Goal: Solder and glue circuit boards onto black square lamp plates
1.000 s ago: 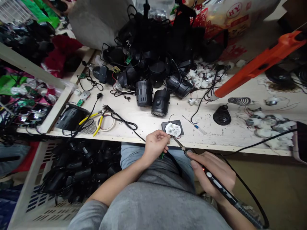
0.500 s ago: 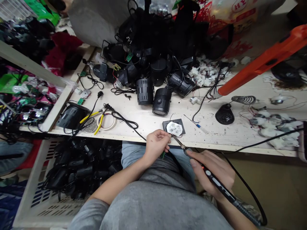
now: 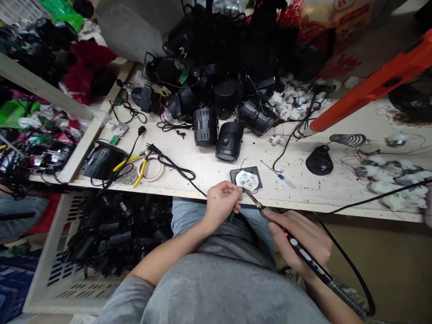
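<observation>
White LED board [image 3: 248,180] lies on a dark block [image 3: 255,170] by the tabletop's [image 3: 205,162] near edge, apart from the black lamp housings [image 3: 228,144]. The left hand [image 3: 222,202] pinches something too small to make out, probably a wire, at the board's rim; the right hand [image 3: 300,240] grips a soldering iron [image 3: 308,261]. Soldering seems under way, unfinished; completed joints cannot be told.

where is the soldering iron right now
In the head view, the soldering iron is at lower right, held in the right hand, its tip near the white octagonal piece.
</observation>
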`<state>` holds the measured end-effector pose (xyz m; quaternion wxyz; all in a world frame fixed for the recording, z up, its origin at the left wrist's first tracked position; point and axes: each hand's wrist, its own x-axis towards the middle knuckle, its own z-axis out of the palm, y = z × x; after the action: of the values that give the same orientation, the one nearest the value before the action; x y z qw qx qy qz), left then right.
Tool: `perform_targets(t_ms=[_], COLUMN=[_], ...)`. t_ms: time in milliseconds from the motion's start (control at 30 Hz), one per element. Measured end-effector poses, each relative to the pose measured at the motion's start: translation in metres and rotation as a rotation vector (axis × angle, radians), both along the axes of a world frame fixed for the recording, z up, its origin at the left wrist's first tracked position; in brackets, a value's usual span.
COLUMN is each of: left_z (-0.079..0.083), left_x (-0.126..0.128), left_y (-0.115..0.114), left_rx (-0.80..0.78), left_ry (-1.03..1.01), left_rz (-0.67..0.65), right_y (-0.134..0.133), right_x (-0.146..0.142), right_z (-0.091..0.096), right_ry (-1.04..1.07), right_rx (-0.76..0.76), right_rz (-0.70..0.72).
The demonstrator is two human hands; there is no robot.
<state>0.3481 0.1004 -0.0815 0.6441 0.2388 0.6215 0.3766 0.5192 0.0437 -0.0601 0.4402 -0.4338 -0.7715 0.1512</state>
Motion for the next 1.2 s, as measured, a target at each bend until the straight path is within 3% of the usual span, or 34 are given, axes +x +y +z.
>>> perform_targets(t_ms=[567, 1200], left_z=[-0.0011, -0.0005], left_x=[0.0012, 0.0022], left_y=[0.0006, 0.0007], left_rx=[0.001, 0.001], left_ry=[0.011, 0.023], left_rz=[-0.005, 0.003], right_y=[-0.0010, -0.0002], right_x=[0.0013, 0.0012], right_z=[-0.0099, -0.0040], right_ry=[0.028, -0.012], right_rx=[0.012, 0.016], right_rz=[-0.018, 0.010])
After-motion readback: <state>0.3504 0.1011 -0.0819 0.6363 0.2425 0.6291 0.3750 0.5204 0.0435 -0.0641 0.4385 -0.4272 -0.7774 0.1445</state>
